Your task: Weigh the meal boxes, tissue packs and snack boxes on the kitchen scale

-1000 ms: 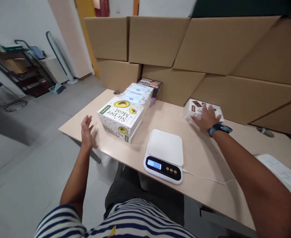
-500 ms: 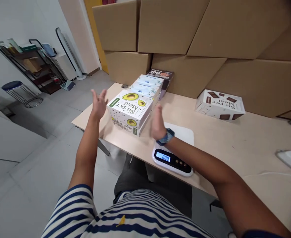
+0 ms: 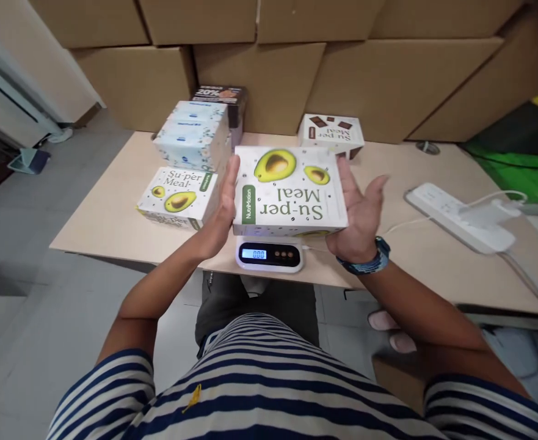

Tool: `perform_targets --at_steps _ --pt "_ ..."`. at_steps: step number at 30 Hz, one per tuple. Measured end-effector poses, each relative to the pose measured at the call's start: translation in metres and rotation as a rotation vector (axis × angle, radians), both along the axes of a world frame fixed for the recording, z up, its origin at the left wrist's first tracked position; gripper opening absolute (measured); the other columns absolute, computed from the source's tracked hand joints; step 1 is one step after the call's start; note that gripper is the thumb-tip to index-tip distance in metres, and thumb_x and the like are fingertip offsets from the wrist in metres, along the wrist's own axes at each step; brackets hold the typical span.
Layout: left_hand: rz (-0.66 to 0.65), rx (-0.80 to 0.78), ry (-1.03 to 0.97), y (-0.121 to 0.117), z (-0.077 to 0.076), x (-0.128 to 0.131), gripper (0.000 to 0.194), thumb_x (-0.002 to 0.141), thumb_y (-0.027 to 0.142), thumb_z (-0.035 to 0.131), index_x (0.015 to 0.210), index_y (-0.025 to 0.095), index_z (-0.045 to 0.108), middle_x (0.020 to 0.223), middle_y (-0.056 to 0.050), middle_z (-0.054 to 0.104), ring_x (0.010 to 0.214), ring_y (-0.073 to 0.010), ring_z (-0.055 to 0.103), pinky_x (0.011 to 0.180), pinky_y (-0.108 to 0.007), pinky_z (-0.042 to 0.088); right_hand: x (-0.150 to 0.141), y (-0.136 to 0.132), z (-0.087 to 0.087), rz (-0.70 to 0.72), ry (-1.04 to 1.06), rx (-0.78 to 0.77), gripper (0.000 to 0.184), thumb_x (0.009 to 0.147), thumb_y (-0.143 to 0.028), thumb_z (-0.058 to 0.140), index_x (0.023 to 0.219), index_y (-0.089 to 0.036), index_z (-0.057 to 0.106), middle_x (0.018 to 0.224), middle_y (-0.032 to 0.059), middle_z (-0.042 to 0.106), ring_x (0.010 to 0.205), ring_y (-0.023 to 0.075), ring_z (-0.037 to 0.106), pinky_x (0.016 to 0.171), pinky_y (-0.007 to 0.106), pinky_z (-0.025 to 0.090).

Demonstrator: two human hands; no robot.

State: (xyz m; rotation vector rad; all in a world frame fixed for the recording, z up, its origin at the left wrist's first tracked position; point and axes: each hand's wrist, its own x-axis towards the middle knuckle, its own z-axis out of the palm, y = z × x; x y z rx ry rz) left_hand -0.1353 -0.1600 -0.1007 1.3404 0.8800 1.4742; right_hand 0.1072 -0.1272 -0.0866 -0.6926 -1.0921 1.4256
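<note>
A white Su-per Meal box (image 3: 289, 192) with avocado pictures is held between my two palms, above the digital scale (image 3: 269, 255). My left hand (image 3: 225, 211) presses against its left side. On its right side, my right hand (image 3: 358, 214) supports it with the thumb sticking out. The scale's lit display reads 0.00, and the box hides most of its platform. A second avocado box (image 3: 179, 198) lies on the table to the left of my left hand.
Behind the second box sit blue-and-white tissue packs (image 3: 193, 134) and a dark box (image 3: 223, 101). A chocolate Su-per Meal box (image 3: 331, 133) stands at the back. Cardboard cartons (image 3: 259, 79) line the rear edge. A white power strip (image 3: 461, 217) with cables lies at right.
My hands were apart around the stacked avocado boxes. Now they hold the top one, lifted and carried right over the scale. The lower box stays on the table. My view has turned right.
</note>
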Motion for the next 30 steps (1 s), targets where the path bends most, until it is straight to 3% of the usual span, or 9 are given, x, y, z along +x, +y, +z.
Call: perform_targets --at_steps 2,4,9,11,15,18,23,28,30 --pt "-0.143 -0.09 0.059 0.013 -0.028 0.01 0.085 0.098 0.086 0.051 0.172 0.047 0.039 0.187 0.008 0.03 0.179 -0.035 0.003 0.148 -0.061 0.019 0.015 0.005 -0.03 0.023 -0.04 -0.074 0.117 0.088 -0.101 0.042 0.181 -0.036 0.013 0.185 -0.0017 0.03 0.177 0.028 0.023 0.14 0.057 0.042" --pt "-0.174 -0.144 0.08 0.021 -0.044 0.01 0.09 0.097 0.09 0.044 0.175 0.047 0.03 0.188 0.007 0.025 0.18 -0.0334 0.004 0.148 -0.06 0.021 0.018 0.015 -0.053 0.084 -0.063 -0.1 0.126 0.082 -0.106 0.044 0.181 -0.039 0.003 0.187 -0.0048 0.021 0.178 0.0278 0.019 0.142 0.058 0.038" --pt "0.039 -0.142 -0.04 0.032 -0.043 0.002 0.112 0.09 0.099 0.04 0.18 0.036 0.017 0.189 -0.004 0.023 0.18 -0.0324 0.012 0.149 -0.053 0.024 0.021 0.04 -0.069 0.268 -0.134 -0.038 0.126 0.083 -0.109 0.031 0.181 -0.038 -0.004 0.189 -0.0069 0.011 0.179 0.0227 0.006 0.149 0.055 0.018" --pt "0.087 -0.179 -0.084 0.038 -0.043 0.001 0.117 0.091 0.099 0.035 0.181 0.031 0.002 0.19 -0.006 0.021 0.179 -0.0327 0.016 0.149 -0.052 0.024 0.036 0.054 -0.075 0.223 -0.228 -0.015 0.126 0.08 -0.111 0.025 0.181 -0.038 0.002 0.189 -0.0075 0.004 0.18 0.0222 0.002 0.15 0.051 0.009" --pt "0.155 -0.282 -0.122 0.052 -0.056 0.004 0.111 0.097 0.092 0.017 0.18 0.024 -0.013 0.191 -0.007 0.015 0.179 -0.0297 0.021 0.149 -0.051 0.025 0.075 0.086 -0.093 -0.12 -0.371 0.07 0.126 0.075 -0.115 0.026 0.178 -0.044 0.016 0.189 -0.0129 0.002 0.179 0.0192 -0.005 0.15 0.048 0.001" --pt "0.22 -0.33 -0.099 0.058 -0.067 0.005 0.103 0.101 0.087 0.014 0.181 0.026 -0.004 0.191 -0.007 0.015 0.178 -0.028 0.024 0.146 -0.051 0.033 0.093 0.1 -0.099 -0.28 -0.34 0.044 0.123 0.08 -0.111 0.026 0.179 -0.037 0.02 0.189 -0.0079 0.006 0.179 0.0175 -0.002 0.15 0.045 0.005" --pt "0.217 -0.314 -0.073 0.057 -0.07 0.005 0.101 0.098 0.093 0.024 0.179 0.032 0.019 0.188 -0.004 0.027 0.174 -0.0293 0.034 0.144 -0.049 0.038 0.096 0.101 -0.099 -0.319 -0.279 -0.065 0.12 0.091 -0.101 0.017 0.181 -0.022 0.011 0.19 0.0027 0.004 0.18 0.0189 -0.001 0.149 0.045 0.013" --pt "0.182 -0.297 -0.097 0.053 -0.069 0.009 0.101 0.094 0.096 0.034 0.173 0.032 0.036 0.182 -0.008 0.042 0.171 -0.0323 0.041 0.139 -0.052 0.046 0.088 0.089 -0.101 -0.29 -0.318 -0.04 0.114 0.088 -0.105 0.025 0.178 -0.035 0.024 0.189 -0.005 0.012 0.18 0.0201 0.001 0.15 0.045 0.011" --pt "0.171 -0.285 -0.098 0.052 -0.069 0.011 0.098 0.092 0.098 0.036 0.166 0.034 0.046 0.176 -0.008 0.051 0.171 -0.0331 0.04 0.138 -0.054 0.046 0.085 0.084 -0.099 -0.289 -0.313 -0.034 0.116 0.088 -0.106 0.028 0.178 -0.033 0.024 0.189 -0.0046 0.012 0.18 0.0195 0.0 0.151 0.044 0.008"
